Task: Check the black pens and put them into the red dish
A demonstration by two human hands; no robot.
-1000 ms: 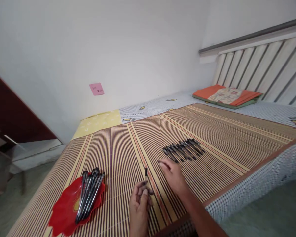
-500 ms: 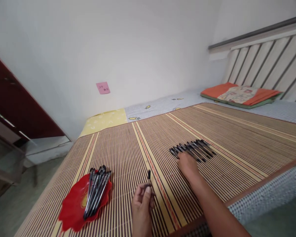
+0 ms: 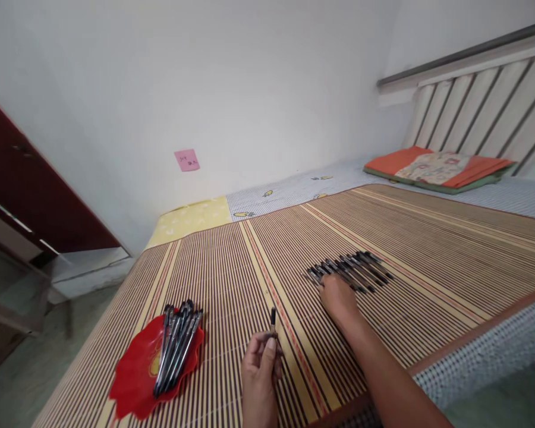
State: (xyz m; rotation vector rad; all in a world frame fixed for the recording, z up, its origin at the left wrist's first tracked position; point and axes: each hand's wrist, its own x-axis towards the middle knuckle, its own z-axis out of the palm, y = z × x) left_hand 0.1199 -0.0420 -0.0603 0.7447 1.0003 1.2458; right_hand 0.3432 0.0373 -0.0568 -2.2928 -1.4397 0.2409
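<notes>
My left hand (image 3: 262, 371), low in the middle, is closed around a pen (image 3: 273, 318) whose black end points up. Farther right, my right hand (image 3: 339, 297) has its fingers pinched at the left end of a row of black pens (image 3: 359, 270) lying slantwise side by side on the mat. It grips the near part of the leftmost pen there; its fingertips are partly hidden. To the left of both hands, a red scalloped plate (image 3: 131, 380) holds several more black pens with clear barrels (image 3: 178, 345), bunched together.
A striped bamboo mat (image 3: 232, 273) covers the bed. Folded orange and green bedding (image 3: 490, 169) lies at the back right by a white slatted headboard (image 3: 463, 107). A pink note (image 3: 186, 160) is on the wall. The bed's near edge (image 3: 481, 351) runs along the lower right.
The view has shifted slightly. My left hand still holds its pen, and my right hand stays at the row's left end, where the leftmost pen has moved slightly.
</notes>
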